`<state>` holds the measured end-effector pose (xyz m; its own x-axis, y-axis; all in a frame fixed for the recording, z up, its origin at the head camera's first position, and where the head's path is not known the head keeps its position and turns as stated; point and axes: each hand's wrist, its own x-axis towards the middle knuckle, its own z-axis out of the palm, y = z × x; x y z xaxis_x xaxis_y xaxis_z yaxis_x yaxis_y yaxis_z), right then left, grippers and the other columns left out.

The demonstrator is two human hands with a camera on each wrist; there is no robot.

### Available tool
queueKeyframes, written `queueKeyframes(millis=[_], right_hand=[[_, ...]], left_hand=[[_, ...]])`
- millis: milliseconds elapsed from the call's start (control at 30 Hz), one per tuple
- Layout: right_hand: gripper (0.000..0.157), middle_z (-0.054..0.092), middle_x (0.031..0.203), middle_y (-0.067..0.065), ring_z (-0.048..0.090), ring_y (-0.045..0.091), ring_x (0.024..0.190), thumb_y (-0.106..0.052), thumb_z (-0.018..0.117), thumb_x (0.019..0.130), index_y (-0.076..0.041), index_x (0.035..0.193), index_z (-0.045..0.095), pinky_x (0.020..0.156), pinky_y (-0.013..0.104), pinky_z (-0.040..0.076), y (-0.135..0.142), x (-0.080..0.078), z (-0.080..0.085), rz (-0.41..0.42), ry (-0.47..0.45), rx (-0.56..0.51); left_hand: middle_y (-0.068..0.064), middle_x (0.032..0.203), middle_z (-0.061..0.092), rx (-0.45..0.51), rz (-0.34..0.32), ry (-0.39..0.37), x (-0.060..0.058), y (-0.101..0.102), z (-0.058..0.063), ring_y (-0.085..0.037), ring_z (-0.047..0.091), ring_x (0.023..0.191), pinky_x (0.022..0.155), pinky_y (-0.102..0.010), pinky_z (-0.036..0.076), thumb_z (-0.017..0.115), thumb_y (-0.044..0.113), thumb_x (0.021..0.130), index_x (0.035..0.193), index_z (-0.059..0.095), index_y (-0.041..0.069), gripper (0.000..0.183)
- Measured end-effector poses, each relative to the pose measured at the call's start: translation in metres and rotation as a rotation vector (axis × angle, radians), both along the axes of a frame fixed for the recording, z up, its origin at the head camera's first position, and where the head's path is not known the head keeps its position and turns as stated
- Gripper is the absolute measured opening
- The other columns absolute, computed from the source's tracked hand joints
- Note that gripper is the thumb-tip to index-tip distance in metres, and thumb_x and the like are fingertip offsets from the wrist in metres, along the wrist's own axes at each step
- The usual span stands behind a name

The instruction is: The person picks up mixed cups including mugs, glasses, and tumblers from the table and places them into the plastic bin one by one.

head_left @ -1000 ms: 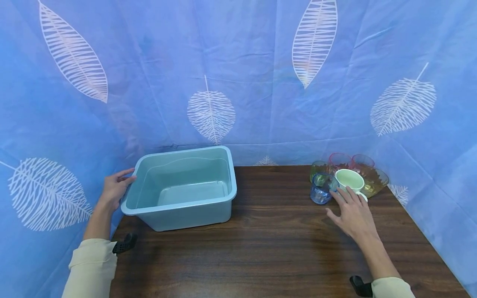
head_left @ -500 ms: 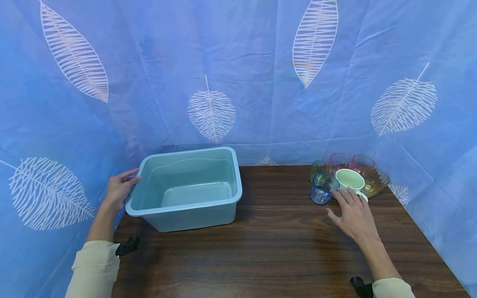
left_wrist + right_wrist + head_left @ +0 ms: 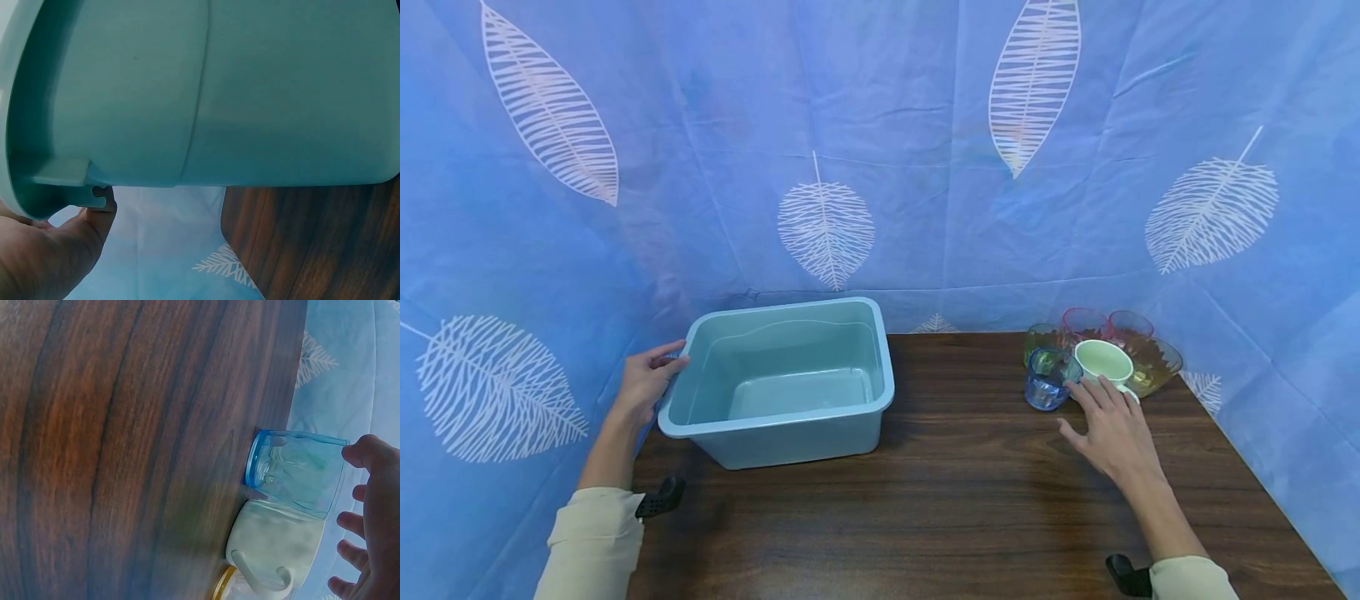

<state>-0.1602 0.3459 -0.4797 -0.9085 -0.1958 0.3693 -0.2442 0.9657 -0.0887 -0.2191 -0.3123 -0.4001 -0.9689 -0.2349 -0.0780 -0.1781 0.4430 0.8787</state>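
Observation:
A light teal plastic basin (image 3: 786,446) stands on the left part of the table, with nothing inside. My left hand (image 3: 642,387) grips its left rim, and in the left wrist view the thumb (image 3: 100,215) curls under the lip. On the right, my right hand (image 3: 1114,433) hovers with spread, relaxed fingers just in front of a pale green mug (image 3: 1099,360) and a blue glass (image 3: 1045,390). The right wrist view shows both side by side, the mug's handle (image 3: 250,578) facing the camera and the fingertips close to their rims.
Behind and beside the mug cluster a green-tinted glass (image 3: 1034,337), two pink-rimmed glasses (image 3: 1084,319) and an amber glass bowl (image 3: 1161,371). Dark wooden table (image 3: 940,500) lies between the basin and the cups. A blue leaf-print cloth (image 3: 910,208) hangs around the table's back and sides.
The basin has slid a little to the right, with my left hand on its rim moving along. My right hand and the cups have stayed in place.

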Motion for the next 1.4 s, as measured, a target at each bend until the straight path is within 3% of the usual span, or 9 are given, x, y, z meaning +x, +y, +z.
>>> queueKeyframes(millis=[333, 567, 733, 1033, 1400], right_hand=[[0.064, 0.055, 0.140, 0.031, 0.043, 0.052, 0.135, -0.029, 0.082, 0.085, 0.003, 0.136, 0.060, 0.106, 0.071, 0.034, -0.001, -0.003, 0.003, -0.003, -0.003, -0.001], [0.064, 0.056, 0.139, 0.031, 0.044, 0.052, 0.134, -0.030, 0.082, 0.084, 0.004, 0.135, 0.060, 0.106, 0.071, 0.035, -0.001, -0.005, 0.004, -0.007, -0.006, 0.013], [0.065, 0.055, 0.140, 0.032, 0.043, 0.053, 0.135, -0.030, 0.082, 0.085, 0.004, 0.135, 0.060, 0.106, 0.072, 0.034, -0.001, -0.004, 0.005, -0.007, -0.018, 0.007], [0.064, 0.053, 0.141, 0.033, 0.043, 0.054, 0.134, -0.030, 0.080, 0.085, 0.004, 0.135, 0.059, 0.106, 0.073, 0.033, 0.001, 0.000, 0.002, -0.011, -0.014, -0.001], [0.064, 0.055, 0.139, 0.033, 0.043, 0.054, 0.134, -0.028, 0.080, 0.084, 0.003, 0.136, 0.060, 0.107, 0.072, 0.033, 0.006, -0.007, 0.007, -0.012, -0.013, 0.036]], left_hand=[[-0.020, 0.120, 0.062, 0.007, -0.031, 0.004, 0.004, 0.004, -0.001, -0.003, 0.062, 0.083, 0.071, -0.024, 0.057, 0.056, 0.018, 0.108, 0.154, 0.046, 0.002, 0.050], [-0.015, 0.113, 0.065, 0.027, -0.026, 0.007, 0.004, 0.007, -0.002, -0.003, 0.063, 0.081, 0.070, -0.025, 0.057, 0.059, 0.019, 0.107, 0.153, 0.048, 0.002, 0.050], [-0.020, 0.118, 0.064, 0.016, -0.028, 0.008, 0.005, 0.008, -0.002, -0.003, 0.063, 0.082, 0.071, -0.024, 0.057, 0.060, 0.019, 0.106, 0.152, 0.049, 0.002, 0.050], [-0.022, 0.120, 0.063, 0.029, -0.095, 0.012, 0.014, 0.008, -0.001, -0.005, 0.065, 0.085, 0.074, -0.028, 0.059, 0.060, 0.019, 0.106, 0.152, 0.048, -0.001, 0.051], [-0.021, 0.114, 0.063, 0.017, -0.090, 0.024, 0.016, 0.011, -0.001, -0.009, 0.063, 0.084, 0.073, -0.030, 0.059, 0.062, 0.018, 0.105, 0.150, 0.051, -0.002, 0.050]])
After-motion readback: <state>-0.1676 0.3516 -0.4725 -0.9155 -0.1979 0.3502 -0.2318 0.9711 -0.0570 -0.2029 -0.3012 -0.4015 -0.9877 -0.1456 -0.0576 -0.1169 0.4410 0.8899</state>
